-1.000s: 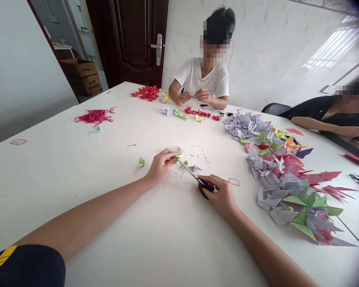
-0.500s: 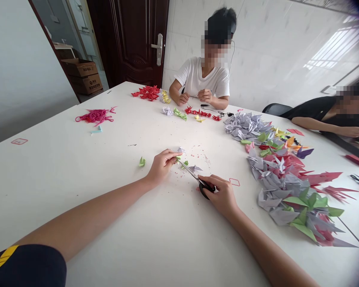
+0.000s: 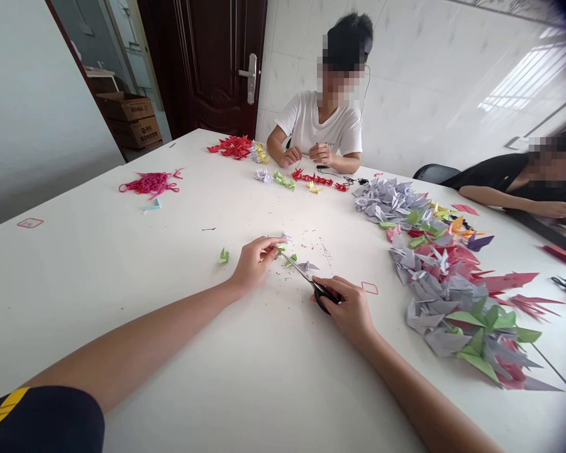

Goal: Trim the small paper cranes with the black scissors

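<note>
My right hand [image 3: 346, 308] is closed around the black handles of a pair of scissors [image 3: 306, 274], whose blades point up and left. Their tips reach the fingertips of my left hand [image 3: 257, 263], which pinches a small green paper crane [image 3: 282, 247], partly hidden by the fingers. Close by on the table lie another green crane [image 3: 291, 259], a grey-white crane [image 3: 308, 266] and a white one [image 3: 285, 236]. A lone green paper crane [image 3: 224, 255] sits left of my left hand. Tiny red scraps [image 3: 283, 275] are scattered around the blades.
A long heap of folded paper cranes [image 3: 434, 264] covers the right side of the white table [image 3: 170, 358]. Pink cord [image 3: 151, 184] lies at the left. Across the table sits a person in white [image 3: 321, 126] beside red cranes [image 3: 233, 146]; another person in black [image 3: 519, 179] is at far right.
Almost nothing differs. Both my hands and the scissors stay in place, with only a slight shift of the left fingertips.
</note>
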Demonstrator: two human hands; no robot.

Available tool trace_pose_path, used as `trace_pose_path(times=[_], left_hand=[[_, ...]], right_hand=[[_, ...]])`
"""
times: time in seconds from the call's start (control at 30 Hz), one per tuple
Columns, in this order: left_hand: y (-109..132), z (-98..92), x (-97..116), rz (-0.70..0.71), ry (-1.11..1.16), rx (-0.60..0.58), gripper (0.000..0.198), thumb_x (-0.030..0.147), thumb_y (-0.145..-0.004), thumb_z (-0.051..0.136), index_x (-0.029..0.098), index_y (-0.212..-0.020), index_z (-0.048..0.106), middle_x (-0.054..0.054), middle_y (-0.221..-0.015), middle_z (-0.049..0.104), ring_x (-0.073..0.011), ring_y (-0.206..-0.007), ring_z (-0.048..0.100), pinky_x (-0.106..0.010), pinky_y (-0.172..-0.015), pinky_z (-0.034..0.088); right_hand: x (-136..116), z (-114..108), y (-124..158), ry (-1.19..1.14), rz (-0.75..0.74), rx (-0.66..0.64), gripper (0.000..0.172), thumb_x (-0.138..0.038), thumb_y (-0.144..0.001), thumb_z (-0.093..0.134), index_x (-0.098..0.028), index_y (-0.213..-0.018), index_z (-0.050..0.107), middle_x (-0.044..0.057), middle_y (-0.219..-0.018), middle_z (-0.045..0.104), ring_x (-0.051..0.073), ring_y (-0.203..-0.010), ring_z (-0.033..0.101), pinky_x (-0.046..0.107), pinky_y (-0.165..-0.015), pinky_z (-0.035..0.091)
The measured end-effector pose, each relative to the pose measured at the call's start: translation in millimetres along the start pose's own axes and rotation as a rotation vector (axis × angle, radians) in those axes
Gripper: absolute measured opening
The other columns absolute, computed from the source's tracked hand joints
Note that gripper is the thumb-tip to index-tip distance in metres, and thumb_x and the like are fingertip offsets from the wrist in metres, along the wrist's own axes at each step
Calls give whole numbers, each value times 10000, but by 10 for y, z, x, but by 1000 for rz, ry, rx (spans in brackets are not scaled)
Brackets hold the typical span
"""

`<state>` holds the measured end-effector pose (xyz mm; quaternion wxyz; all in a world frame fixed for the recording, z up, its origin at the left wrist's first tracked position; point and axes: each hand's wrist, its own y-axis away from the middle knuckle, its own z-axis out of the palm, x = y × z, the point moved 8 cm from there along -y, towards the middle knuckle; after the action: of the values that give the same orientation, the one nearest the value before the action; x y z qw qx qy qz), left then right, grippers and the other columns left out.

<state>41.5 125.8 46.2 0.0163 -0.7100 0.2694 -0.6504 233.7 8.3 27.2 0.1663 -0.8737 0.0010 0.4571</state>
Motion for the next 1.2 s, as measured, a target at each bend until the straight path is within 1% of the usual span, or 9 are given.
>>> trace_pose_path(times=[0.1, 0.23, 0.4, 0.57, 0.7, 0.83, 0.97, 1.1, 1.2], left_hand=[[-10, -8, -11, 1, -5, 3, 216, 279, -900, 586, 184, -992, 757, -67, -914, 661, -148, -758, 674, -293, -727, 569], [-26, -25, -56, -49, 43, 15, 205, 349, -870, 644, 173, -905, 742, -65, -917, 674, -147, -711, 685, -287, -688, 551], [-33, 8, -190, -202, 198, -16, 319, 465, -787, 735, 159, -868, 704, -58, -867, 704, -200, -762, 726, -360, -795, 572], [-39, 27, -250, -269, 294, -29, 443, 561, -687, 802, 157, -846, 709, -56, -851, 715, -235, -803, 736, -438, -881, 587], [-35, 31, -256, -304, 355, -38, 422, 526, -664, 829, 156, -833, 715, -53, -895, 718, -224, -822, 733, -460, -935, 581], [-30, 33, -278, -333, 401, -48, 365, 460, -660, 845, 158, -823, 719, -51, -920, 721, -209, -825, 725, -473, -967, 571], [-29, 41, -311, -356, 445, -52, 313, 400, -659, 850, 160, -807, 714, -37, -869, 720, -198, -807, 726, -486, -988, 561], [-23, 45, -357, -401, 474, -52, 295, 361, -638, 861, 167, -803, 712, -16, -801, 714, -193, -782, 733, -492, -1011, 545], [-25, 47, -356, -408, 480, -54, 303, 363, -625, 868, 171, -801, 713, -13, -795, 714, -194, -771, 734, -487, -1012, 544]], right_hand=[[-17, -5, -4, 18, -8, 13, 311, -206, -755, 600, -226, -1012, 774, 30, -787, 656, 151, -630, 557, 285, -583, 483], [-31, 11, -15, 9, 4, 13, 309, -215, -727, 602, -203, -984, 775, 22, -732, 636, 144, -600, 494, 289, -575, 461], [-10, 43, -16, -68, 83, -4, 300, -236, -708, 632, -193, -965, 778, 4, -674, 607, 127, -569, 460, 271, -539, 426], [20, 72, -10, -140, 155, -31, 315, -259, -699, 661, -175, -978, 780, -5, -627, 587, 119, -546, 443, 260, -509, 397], [76, 108, -8, -217, 220, -70, 321, -285, -694, 682, -167, -977, 779, -11, -599, 571, 118, -538, 454, 253, -493, 371], [107, 129, -15, -263, 236, -102, 307, -320, -713, 711, -172, -975, 774, -17, -590, 562, 119, -533, 470, 258, -502, 381], [116, 139, -22, -277, 237, -120, 292, -309, -717, 736, -170, -971, 769, -13, -607, 591, 111, -526, 479, 251, -500, 389], [118, 147, -23, -287, 238, -122, 280, -300, -725, 726, -165, -967, 766, -21, -596, 569, 108, -527, 468, 263, -528, 429], [122, 150, -21, -274, 243, -118, 292, -304, -725, 727, -162, -978, 764, -19, -603, 570, 109, -529, 465, 262, -523, 425]])
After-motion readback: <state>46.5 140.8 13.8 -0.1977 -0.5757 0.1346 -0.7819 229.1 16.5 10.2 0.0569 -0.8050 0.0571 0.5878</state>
